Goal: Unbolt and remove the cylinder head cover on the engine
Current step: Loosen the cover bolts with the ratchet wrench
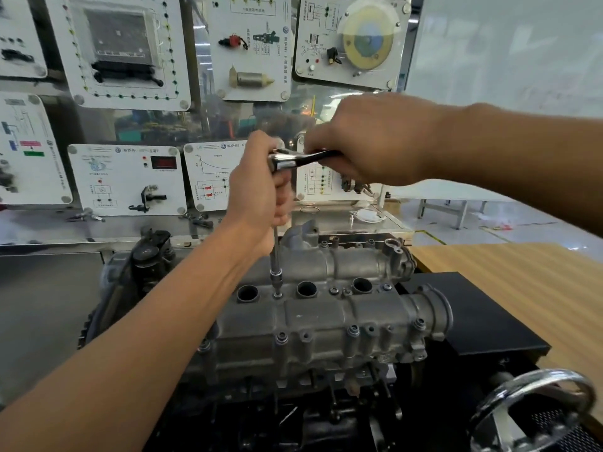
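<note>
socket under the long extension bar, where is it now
In the head view, centre-left, the small chrome socket stands upright on the grey cast-metal cylinder head cover, between the leftmost round well and the middle round well.

The cylinder head cover (313, 318) is a dull grey cast-metal piece seated on top of the engine (293, 386), lying lengthwise from left to right. Three round plug wells (306, 288) open in a row along its middle. Bolts (353, 331) stand along its near edge, and more sit on the cover's centre line right of the middle well. Between the left and middle wells, a slim extension bar (275, 252) stands upright with its socket (276, 282) set on a bolt in the cover. Above the cover, the chrome ratchet (293, 159) tops the bar, its black handle pointing right. The left hand (261, 194) grips the bar's upper end and the right hand (368, 141) grips the handle.
</note>
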A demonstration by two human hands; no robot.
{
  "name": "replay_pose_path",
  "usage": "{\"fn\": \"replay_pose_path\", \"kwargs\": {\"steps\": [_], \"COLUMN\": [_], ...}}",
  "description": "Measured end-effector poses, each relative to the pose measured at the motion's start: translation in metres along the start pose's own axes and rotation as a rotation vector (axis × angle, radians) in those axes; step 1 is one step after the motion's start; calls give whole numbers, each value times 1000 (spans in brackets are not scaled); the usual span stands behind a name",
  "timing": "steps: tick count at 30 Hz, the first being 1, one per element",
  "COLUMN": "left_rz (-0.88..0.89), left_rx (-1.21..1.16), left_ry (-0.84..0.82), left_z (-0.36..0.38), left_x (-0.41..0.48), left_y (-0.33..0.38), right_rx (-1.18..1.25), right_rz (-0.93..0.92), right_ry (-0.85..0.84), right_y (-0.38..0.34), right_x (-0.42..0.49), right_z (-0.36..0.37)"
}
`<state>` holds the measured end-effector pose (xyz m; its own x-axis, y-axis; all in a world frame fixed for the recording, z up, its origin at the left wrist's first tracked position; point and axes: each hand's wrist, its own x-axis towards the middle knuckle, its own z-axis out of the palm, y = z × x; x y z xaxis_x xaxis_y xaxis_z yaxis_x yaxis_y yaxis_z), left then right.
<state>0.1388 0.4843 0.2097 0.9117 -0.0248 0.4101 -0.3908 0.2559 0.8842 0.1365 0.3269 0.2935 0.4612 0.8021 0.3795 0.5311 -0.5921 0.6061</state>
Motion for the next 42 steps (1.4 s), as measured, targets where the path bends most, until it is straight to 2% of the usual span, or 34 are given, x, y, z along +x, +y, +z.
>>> {"fn": "replay_pose_path", "kwargs": {"steps": [4,5,8,10,12,15,17,19,22,24,27,30,35,39,42], "left_rz": [-1,-33,-153,-187,-175,-137,-131,-162,-231,-229,-181,-138,-42,-54,-57], "left_rx": [150,150,92,37,18,29,52,98,209,262,231,118,23,11,1], "left_ry": [-244,-278,-301,-219,-128,-60,-53,-107,-293,-366,-329,-302,-282,-198,-182], "left_z": [4,4,-3,-8,-7,6,9,10,14,19,18,25,54,61,64], "left_x": [-12,-9,3,9,11,13,12,11,9,6,2,3,3,4,4], "left_y": [-7,-5,8,11,9,6,6,8,9,7,9,16,20,4,-7], "right_rx": [-65,-74,-68,-84,-87,379,464,271,-123,-126,69,234,175,331,289], "right_rz": [13,72,310,416,443,396,382,450,381,378,443,497,554,644,672], "right_ry": [365,386,114,-40,-158,-566,-692,-575,-199,-77,51,56,9,-105,-96], "right_y": [8,8,-5,-15,-22,-25,-23,-19,-9,-1,7,16,28,12,1], "right_x": [4,12,27,27,24,21,22,20,13,5,-11,-29,-57,-77,-86], "right_z": [42,49,53,38,9,-39,-41,-20,18,29,22,-2,-39,-44,-39]}}
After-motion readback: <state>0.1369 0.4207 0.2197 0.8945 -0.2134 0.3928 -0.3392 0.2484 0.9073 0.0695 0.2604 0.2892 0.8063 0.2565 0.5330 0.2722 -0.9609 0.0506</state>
